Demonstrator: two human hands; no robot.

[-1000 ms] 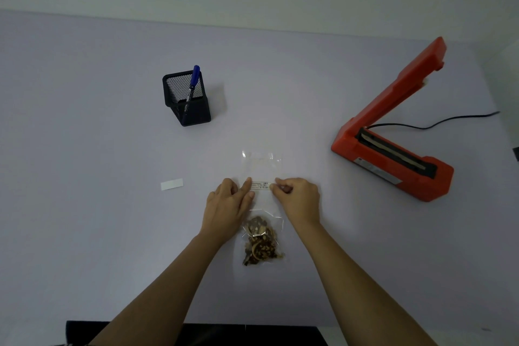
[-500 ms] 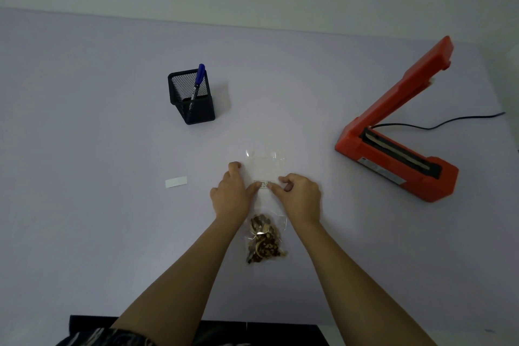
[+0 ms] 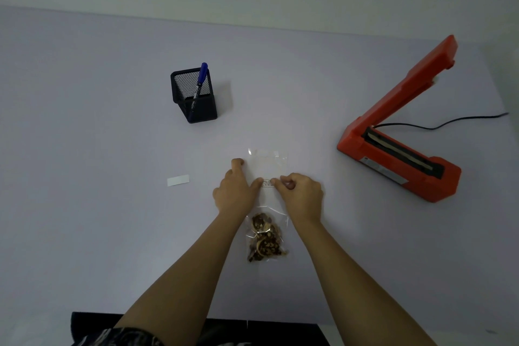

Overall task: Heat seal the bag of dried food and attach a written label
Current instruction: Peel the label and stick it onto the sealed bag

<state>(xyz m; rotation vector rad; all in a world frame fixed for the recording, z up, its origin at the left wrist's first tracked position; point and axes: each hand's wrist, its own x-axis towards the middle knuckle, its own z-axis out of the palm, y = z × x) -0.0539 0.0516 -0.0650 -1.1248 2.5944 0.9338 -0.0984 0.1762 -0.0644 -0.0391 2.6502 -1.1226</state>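
Head view. Table (image 3: 84, 233), pale. Toward the far edge: black mesh pen holder (image 3: 194, 98) with a blue pen (image 3: 200, 80). Toward the right edge: red heat sealer (image 3: 398, 132), arm raised, cord (image 3: 449, 122) trailing off. White paper strip (image 3: 178, 180) left of the hands. Clear bag (image 3: 266, 205) lies flat near the front edge, dried food (image 3: 265, 239) at its near end. Left hand (image 3: 236, 191) presses flat, fingers spread on the bag's left side; right hand (image 3: 302, 195) curled, fingertips pinching the written label (image 3: 266, 183) on the bag.
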